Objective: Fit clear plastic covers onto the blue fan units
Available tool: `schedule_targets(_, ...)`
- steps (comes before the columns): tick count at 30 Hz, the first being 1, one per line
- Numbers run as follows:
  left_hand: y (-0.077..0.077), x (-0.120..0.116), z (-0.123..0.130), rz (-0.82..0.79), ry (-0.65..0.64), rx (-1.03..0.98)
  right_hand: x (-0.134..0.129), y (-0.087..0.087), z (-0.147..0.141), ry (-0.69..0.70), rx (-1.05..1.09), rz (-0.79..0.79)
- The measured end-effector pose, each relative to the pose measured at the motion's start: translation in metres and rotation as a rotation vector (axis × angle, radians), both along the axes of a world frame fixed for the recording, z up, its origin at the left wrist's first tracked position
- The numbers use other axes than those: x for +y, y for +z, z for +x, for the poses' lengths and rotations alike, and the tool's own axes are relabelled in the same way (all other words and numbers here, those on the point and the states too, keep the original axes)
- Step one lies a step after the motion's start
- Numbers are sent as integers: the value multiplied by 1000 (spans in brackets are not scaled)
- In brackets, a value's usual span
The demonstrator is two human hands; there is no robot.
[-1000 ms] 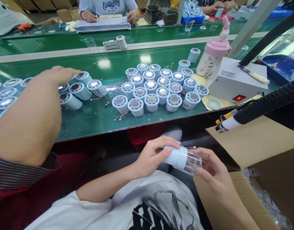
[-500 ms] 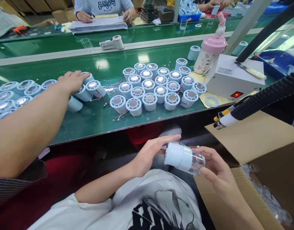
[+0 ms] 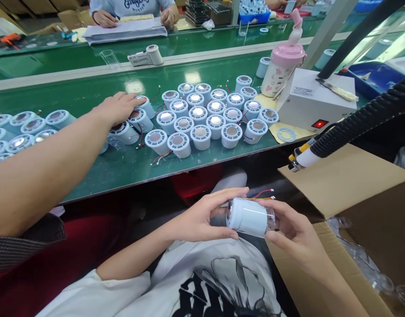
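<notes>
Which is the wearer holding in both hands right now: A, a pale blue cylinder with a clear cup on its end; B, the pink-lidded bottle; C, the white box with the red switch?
A: the left hand and right hand grip the pale blue cylinder over the lap.

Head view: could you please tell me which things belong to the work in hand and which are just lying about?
In hand:
left hand
right hand
blue unit
clear cup

Lying about:
pink bottle
white box
knife
ring
</notes>
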State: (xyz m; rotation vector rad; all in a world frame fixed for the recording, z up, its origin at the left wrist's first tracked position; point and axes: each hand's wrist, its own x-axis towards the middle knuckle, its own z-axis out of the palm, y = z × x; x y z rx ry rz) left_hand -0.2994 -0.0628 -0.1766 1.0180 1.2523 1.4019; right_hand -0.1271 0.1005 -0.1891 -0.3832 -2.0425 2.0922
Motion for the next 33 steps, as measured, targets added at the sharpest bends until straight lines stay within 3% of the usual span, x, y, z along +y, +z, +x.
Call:
schedule_targets(9,1,4,-2,-106,-53,33,1,-10,10,21,65,195)
schedule_targets(20,-4,5,-6,15,-52,224,-2,-4,3,9,-68,-130)
schedule_targets(27,-5,5,-6,80,-61,278,-1,0,-2,4,-111,-190)
schedule_targets(33,-6,5,-7,105,-81,291,-5,-4,-4,-21,-168,-350)
